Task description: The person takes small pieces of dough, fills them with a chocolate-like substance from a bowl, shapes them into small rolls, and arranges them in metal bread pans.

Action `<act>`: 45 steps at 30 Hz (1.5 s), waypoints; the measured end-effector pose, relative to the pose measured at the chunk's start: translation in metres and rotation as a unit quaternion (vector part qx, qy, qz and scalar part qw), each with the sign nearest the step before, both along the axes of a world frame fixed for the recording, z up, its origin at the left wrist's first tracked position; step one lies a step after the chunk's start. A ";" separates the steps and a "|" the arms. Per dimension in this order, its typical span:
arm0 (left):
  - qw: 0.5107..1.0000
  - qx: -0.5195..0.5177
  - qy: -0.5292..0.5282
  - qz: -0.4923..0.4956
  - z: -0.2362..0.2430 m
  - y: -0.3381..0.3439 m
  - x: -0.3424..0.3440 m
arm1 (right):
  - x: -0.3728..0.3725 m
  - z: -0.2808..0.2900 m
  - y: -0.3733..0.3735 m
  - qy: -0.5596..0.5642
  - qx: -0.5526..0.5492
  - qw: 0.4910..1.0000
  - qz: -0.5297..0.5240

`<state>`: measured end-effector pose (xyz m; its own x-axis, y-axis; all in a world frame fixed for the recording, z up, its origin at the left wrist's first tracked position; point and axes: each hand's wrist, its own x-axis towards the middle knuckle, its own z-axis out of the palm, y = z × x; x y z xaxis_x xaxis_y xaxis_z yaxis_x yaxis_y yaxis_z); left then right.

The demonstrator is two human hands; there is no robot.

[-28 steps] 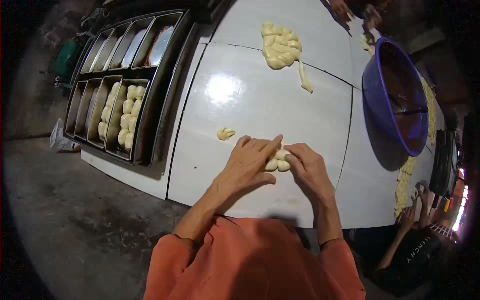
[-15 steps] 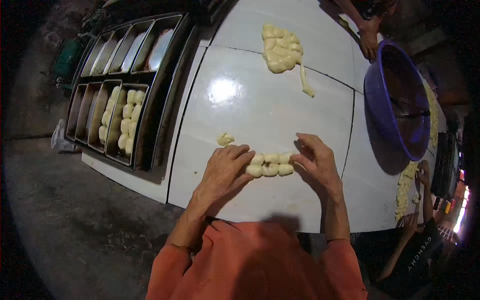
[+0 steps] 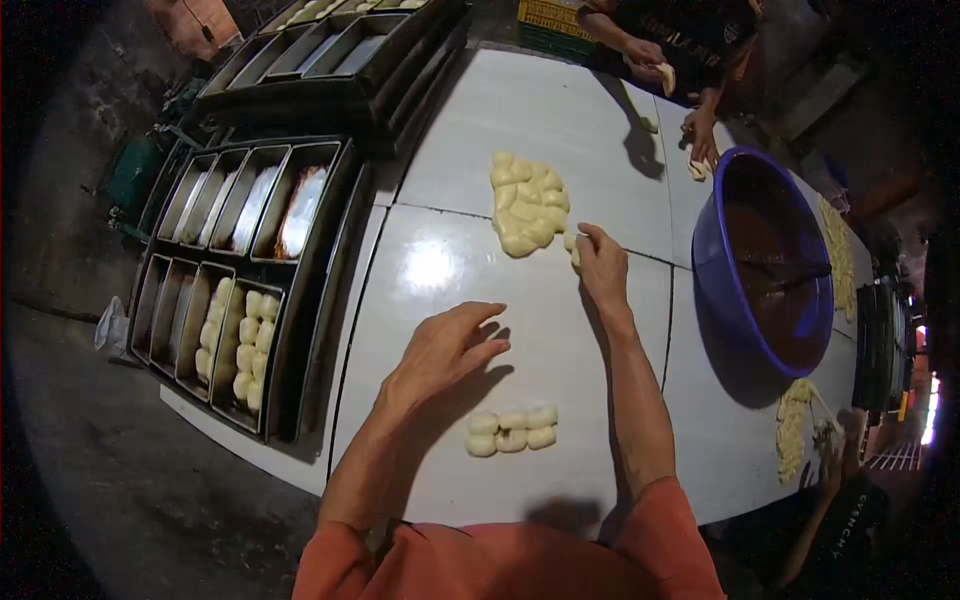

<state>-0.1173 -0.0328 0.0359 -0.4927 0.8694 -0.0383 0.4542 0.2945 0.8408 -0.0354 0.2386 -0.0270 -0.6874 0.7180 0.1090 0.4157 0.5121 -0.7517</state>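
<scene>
A small block of pale dough balls in two rows (image 3: 512, 440) lies on the white tabletop near my body. Beyond it, my left hand (image 3: 445, 350) hovers over the table, thumb and fingers apart, holding nothing I can see. Farther off rests a lumpy slab of yellowish dough (image 3: 528, 205). My right hand (image 3: 605, 275) is at the slab's near right side, fingers closed on the narrow dough strip (image 3: 571, 245) that trails from it. The hand covers most of that strip.
Metal loaf tins (image 3: 268, 205) stand in racks on the left, two holding dough balls (image 3: 255, 350). A purple basin (image 3: 710, 250) with brown contents stands right. Co-workers' hands (image 3: 700, 135) handle dough at the far right, and another person works at the near right.
Both hands have left the block of dough balls and moved away from my body. The right hand has taken hold of the dough strip. The view has shifted, showing more of the far side.
</scene>
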 end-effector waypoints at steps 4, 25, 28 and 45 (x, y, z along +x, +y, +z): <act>0.997 0.050 0.013 0.053 -0.019 0.038 -0.007 | -0.017 -0.003 0.005 -0.009 0.067 0.998 -0.015; 0.983 0.034 0.163 0.073 -0.050 0.101 -0.044 | 0.088 0.057 -0.071 -0.149 0.111 0.981 -0.057; 0.978 0.079 0.176 0.079 -0.055 0.095 -0.047 | 0.062 0.068 -0.043 -0.193 0.050 0.978 -0.068; 0.926 -0.061 0.370 0.041 -0.084 0.180 -0.088 | -0.103 0.017 0.059 0.069 -0.312 0.945 0.068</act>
